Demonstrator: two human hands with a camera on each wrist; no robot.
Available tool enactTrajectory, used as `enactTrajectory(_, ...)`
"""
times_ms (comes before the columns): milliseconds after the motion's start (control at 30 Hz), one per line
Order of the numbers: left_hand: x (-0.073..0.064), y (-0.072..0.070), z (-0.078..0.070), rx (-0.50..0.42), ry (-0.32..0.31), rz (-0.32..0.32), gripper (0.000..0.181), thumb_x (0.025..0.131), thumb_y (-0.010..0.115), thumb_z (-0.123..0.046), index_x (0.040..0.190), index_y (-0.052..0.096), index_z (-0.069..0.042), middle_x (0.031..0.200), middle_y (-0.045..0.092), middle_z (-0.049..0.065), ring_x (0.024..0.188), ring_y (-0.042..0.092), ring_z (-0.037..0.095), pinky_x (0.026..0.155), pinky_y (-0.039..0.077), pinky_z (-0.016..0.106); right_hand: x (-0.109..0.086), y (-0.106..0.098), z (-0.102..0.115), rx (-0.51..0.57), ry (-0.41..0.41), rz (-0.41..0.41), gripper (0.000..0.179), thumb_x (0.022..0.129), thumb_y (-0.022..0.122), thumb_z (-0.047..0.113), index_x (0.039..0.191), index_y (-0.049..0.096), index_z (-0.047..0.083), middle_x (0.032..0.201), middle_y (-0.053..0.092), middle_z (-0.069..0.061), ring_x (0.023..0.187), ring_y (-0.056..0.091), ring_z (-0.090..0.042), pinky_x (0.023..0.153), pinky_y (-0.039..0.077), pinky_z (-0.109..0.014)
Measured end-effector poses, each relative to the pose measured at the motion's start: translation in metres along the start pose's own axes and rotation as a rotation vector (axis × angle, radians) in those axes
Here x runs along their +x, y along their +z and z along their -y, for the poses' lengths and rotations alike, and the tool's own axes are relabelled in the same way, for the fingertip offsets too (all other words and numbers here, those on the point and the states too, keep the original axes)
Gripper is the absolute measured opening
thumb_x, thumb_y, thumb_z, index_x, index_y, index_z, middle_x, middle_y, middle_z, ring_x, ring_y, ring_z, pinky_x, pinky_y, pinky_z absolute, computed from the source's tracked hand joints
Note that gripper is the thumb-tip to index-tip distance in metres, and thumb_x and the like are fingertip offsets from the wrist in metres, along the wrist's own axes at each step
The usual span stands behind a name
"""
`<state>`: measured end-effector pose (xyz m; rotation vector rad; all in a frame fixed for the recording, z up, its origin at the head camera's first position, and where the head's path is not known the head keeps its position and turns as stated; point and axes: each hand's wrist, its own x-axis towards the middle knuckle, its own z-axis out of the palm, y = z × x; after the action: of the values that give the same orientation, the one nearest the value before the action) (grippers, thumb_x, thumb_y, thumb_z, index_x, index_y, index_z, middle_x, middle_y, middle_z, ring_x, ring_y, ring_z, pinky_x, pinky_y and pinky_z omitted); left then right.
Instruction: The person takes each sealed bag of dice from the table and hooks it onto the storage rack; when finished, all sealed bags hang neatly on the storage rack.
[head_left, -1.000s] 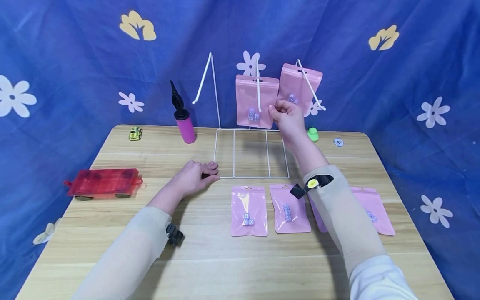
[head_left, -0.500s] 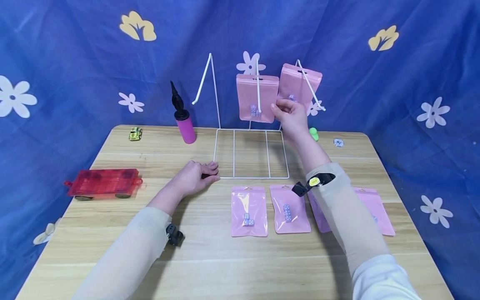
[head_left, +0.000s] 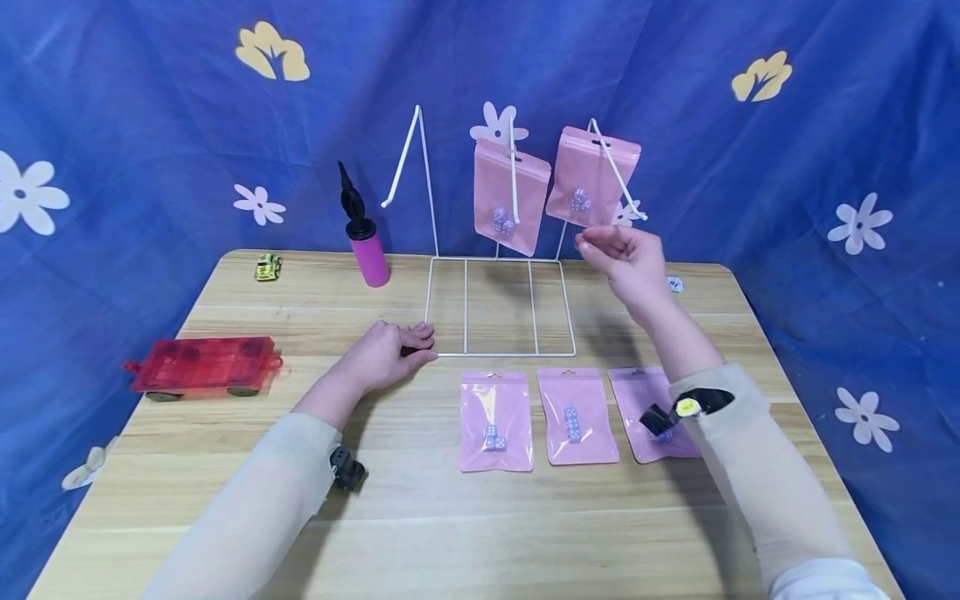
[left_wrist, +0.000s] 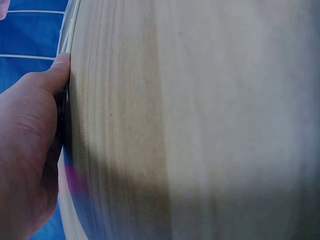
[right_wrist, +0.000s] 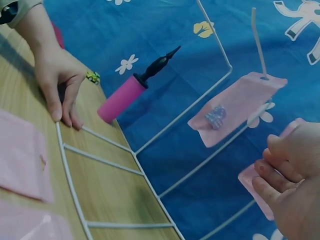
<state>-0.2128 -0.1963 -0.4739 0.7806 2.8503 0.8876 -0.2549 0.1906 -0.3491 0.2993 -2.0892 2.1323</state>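
Observation:
The left hand (head_left: 381,354) holds the front left corner of a white wire rack (head_left: 500,355), its thumb and fingers at the base wires in the right wrist view. The right hand (head_left: 632,262) stands in the air with loosely bent fingers and nothing between them, just below and right of a pink pouch (head_left: 576,162) that hangs on the right hook. A second pink pouch (head_left: 498,179), tilted, hangs on the middle hook. Small purple dice show through both pouches. The left hook (head_left: 402,154) bears no pouch.
Pink pouches (head_left: 495,404) of dice lie in a row in front of the rack; the right forearm covers part of one. A magenta hand pump (head_left: 371,258), a red toy wagon (head_left: 202,362), a small toy car (head_left: 267,267) and a round chip (head_left: 675,284) stand around.
The right hand has let go of the middle pouch and moved right and down. That pouch has swung into a tilt on its hook. The left hand has stayed on the rack's corner.

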Motion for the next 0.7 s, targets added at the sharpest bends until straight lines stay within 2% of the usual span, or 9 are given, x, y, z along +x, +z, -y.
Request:
enactTrajectory(167,0.000,0.000,0.000,0.002,0.002,-0.003,0.033,0.098,0.081,-0.023,0.122,0.077,-0.002,0.137,0.067,0.013,0.132,0.061,0.030,0.117,0.043,0.047,-0.024,-0.026,0.004,-0.034,0.000,0.036,0.018,0.094,0.076,-0.009,0.112,0.074,-0.010,0.107,0.080,-0.011,0.102,0.076,-0.015,0.096,0.058,-0.026)
enactTrajectory(267,0.001,0.001,0.000,-0.001,-0.001,-0.001,0.033,0.098,0.081,-0.024,0.123,0.077,-0.002,0.137,0.066,0.013,0.133,0.061,0.030,0.117,0.043,0.047,-0.038,-0.043,0.005,-0.098,0.002,0.043,0.019,0.094,0.076,-0.006,0.113,0.075,-0.009,0.107,0.080,-0.010,0.102,0.075,-0.014,0.093,0.059,-0.024)
enactTrajectory(400,0.001,0.001,0.001,-0.004,0.001,-0.004,0.033,0.097,0.081,-0.024,0.123,0.077,-0.002,0.138,0.066,0.013,0.133,0.060,0.030,0.117,0.043,0.047,-0.056,-0.066,0.006,-0.180,0.025,0.034,0.021,0.095,0.077,-0.003,0.116,0.074,-0.008,0.107,0.080,-0.006,0.100,0.075,-0.013,0.090,0.060,-0.022)
enactTrajectory(700,0.001,0.002,0.002,-0.002,0.012,-0.011,0.033,0.097,0.081,-0.023,0.122,0.077,-0.002,0.137,0.067,0.014,0.132,0.061,0.029,0.116,0.044,0.047,-0.097,-0.111,0.013,-0.271,0.112,-0.004,0.031,0.098,0.077,0.006,0.124,0.070,-0.009,0.112,0.079,-0.002,0.105,0.074,-0.010,0.092,0.057,-0.019)
